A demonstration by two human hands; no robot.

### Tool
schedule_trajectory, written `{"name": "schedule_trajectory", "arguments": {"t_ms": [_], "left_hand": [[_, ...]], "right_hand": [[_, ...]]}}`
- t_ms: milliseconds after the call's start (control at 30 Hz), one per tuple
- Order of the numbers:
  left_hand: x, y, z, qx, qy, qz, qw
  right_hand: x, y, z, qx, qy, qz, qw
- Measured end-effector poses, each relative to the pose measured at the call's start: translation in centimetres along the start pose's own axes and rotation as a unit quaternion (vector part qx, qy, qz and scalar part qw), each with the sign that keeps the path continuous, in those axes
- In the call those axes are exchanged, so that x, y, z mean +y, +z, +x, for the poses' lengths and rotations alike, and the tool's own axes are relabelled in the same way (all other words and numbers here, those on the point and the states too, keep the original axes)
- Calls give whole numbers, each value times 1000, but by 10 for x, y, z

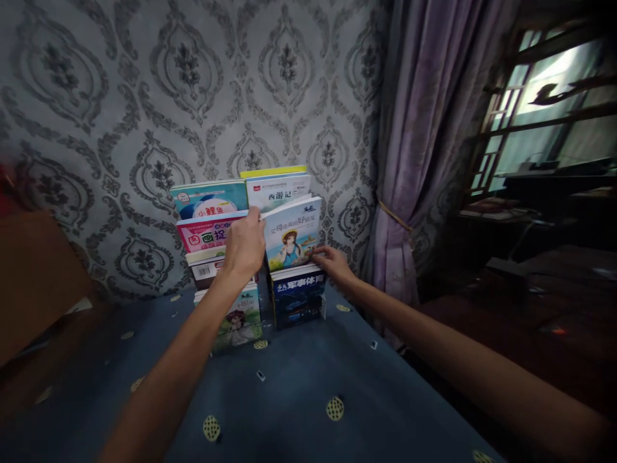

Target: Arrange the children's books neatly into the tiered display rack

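Observation:
A pale blue book (295,236) with a girl in a yellow hat on its cover stands tilted slightly in the right-hand column of books. My left hand (247,243) is closed on its upper left edge. At its lower right edge, my right hand (334,265) pinches the book between thumb and fingers. Directly below it in front is a dark blue book (299,301), its cover lettering upside down. Behind it rises a light-coloured book (279,186). My left hand and forearm partly hide the left column, where a pink book (202,236) shows.
A teal book (209,198) stands at the back left, and a green book (243,316) at the front left. Blue patterned cloth (289,379) covers the table. Patterned wallpaper rises behind. A purple curtain (400,161) hangs at right; a cardboard box (41,276) sits at left.

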State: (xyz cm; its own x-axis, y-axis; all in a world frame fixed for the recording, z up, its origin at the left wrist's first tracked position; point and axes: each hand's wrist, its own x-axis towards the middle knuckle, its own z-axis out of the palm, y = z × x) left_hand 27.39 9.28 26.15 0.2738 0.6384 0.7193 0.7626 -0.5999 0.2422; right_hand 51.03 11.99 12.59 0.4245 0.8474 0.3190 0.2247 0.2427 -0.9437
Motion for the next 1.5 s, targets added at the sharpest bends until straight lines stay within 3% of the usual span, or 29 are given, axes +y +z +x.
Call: {"name": "schedule_trajectory", "arguments": {"t_ms": [600, 867, 1033, 1233, 1500], "left_hand": [[-27, 47, -19, -140, 44, 4, 989], [-31, 66, -23, -182, -8, 3, 983], [-25, 63, -29, -189, -58, -13, 980], [-17, 56, -29, -223, -83, -1, 971], [-23, 68, -25, -250, -100, -2, 963]], "right_hand": [[-1, 2, 0, -25, 112, -85, 990], [8, -7, 9, 19, -6, -201, 979], [6, -7, 11, -30, -85, -230, 969], [0, -4, 6, -32, -102, -287, 952], [-13, -2, -1, -25, -116, -402, 908]]}}
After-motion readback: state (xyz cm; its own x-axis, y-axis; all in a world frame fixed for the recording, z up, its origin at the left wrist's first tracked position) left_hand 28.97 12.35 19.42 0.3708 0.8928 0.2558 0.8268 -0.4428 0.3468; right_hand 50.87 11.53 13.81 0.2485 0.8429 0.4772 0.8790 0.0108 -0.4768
